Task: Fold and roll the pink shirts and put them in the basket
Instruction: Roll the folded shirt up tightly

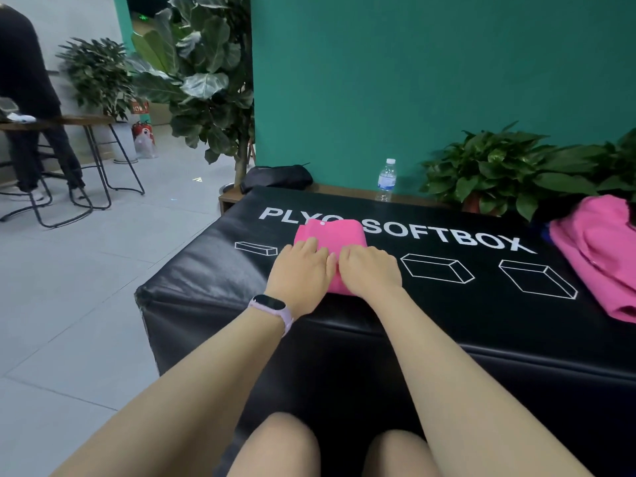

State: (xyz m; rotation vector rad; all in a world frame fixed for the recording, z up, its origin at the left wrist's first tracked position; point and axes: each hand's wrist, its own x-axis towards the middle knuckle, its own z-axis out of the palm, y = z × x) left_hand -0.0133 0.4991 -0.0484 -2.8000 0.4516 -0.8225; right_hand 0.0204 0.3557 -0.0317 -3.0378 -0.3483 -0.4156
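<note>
Under both sets of curled fingers, the left hand (303, 270) and right hand (370, 271) grip the near end of the folded pink shirt (328, 235) on the black box (447, 304), seemingly mid-roll, so next comes rolling it away, tight and even.

Single head-worn view, looking forward and down from the seated person's eyes, close over the black tabletop (447, 297) (wide-angle, edges bowed), green wall (413, 80) straight ahead, tiled floor (86, 287) leftward
</note>
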